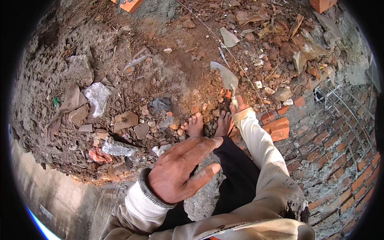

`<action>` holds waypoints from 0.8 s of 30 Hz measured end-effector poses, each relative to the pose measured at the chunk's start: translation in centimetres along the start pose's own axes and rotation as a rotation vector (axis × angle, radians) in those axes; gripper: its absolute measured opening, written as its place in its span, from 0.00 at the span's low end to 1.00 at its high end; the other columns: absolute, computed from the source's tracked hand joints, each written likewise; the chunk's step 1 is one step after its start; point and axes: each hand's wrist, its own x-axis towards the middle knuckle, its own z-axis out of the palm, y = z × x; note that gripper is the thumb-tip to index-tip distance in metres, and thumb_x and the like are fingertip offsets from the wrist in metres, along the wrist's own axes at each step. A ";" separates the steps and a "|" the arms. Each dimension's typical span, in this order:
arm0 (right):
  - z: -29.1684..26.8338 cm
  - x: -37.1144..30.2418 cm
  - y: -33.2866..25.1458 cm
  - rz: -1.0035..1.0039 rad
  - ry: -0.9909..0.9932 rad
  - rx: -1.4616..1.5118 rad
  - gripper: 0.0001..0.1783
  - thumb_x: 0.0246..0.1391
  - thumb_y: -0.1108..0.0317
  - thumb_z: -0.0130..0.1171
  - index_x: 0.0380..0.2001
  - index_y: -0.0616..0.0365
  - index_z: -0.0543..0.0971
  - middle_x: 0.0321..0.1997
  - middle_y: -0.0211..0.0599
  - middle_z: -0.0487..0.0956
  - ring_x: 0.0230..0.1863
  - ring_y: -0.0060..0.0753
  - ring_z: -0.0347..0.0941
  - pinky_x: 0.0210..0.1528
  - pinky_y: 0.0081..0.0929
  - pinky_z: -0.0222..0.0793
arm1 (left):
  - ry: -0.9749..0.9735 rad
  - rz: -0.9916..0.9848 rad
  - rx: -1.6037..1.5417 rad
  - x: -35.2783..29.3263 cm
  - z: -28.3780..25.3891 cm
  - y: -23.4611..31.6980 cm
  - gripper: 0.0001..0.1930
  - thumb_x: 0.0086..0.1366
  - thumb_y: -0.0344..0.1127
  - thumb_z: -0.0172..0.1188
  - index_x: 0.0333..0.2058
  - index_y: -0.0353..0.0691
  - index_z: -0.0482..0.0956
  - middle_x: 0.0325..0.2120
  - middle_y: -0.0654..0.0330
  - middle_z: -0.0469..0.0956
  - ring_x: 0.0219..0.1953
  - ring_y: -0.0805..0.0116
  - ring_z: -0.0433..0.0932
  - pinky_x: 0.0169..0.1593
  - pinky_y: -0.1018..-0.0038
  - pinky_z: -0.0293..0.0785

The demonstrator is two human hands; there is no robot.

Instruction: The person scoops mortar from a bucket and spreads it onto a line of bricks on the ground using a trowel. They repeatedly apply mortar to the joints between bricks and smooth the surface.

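My right hand is wrapped round the handle of a trowel. The trowel's grey metal blade points away from me and lies low over the reddish soil. Close to the camera, my left hand hangs in the air in front of my dark trousers, thumb apart and fingers stretched out, holding nothing. A thin string runs slantwise across the ground, just past the trowel on its right. My bare feet stand on the soil a little nearer than the blade.
Orange bricks lie right of my right forearm. Further right are a mortared brick wall and bent metal rods. Stones, a clear plastic bag and a dark scrap litter the rough soil at left. A grey concrete surface lies lower left.
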 end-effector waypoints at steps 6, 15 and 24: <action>5.0 -2.6 5.0 -0.364 0.247 -0.100 0.31 0.49 0.53 0.51 0.56 0.49 0.61 0.50 0.53 0.70 0.41 0.58 0.73 0.43 0.44 0.69 | -0.038 -0.029 0.016 2.3 0.1 1.4 0.20 0.58 0.35 0.58 0.47 0.30 0.71 0.39 0.44 0.74 0.42 0.49 0.75 0.47 0.68 0.69; 1.1 1.4 1.5 -0.173 -0.132 -0.054 0.28 0.52 0.55 0.49 0.56 0.51 0.59 0.35 0.56 0.77 0.37 0.57 0.74 0.39 0.46 0.68 | 0.068 -0.105 0.234 10.0 1.2 -10.2 0.20 0.61 0.38 0.53 0.47 0.30 0.70 0.37 0.46 0.74 0.43 0.54 0.73 0.49 0.65 0.68; 10.6 5.1 5.1 -0.467 0.026 0.515 0.21 0.49 0.70 0.55 0.48 0.64 0.68 0.39 0.45 0.75 0.42 0.41 0.70 0.44 0.31 0.64 | 0.034 -0.248 0.984 16.7 9.9 -22.7 0.25 0.54 0.43 0.56 0.49 0.39 0.67 0.45 0.51 0.66 0.49 0.50 0.66 0.53 0.60 0.64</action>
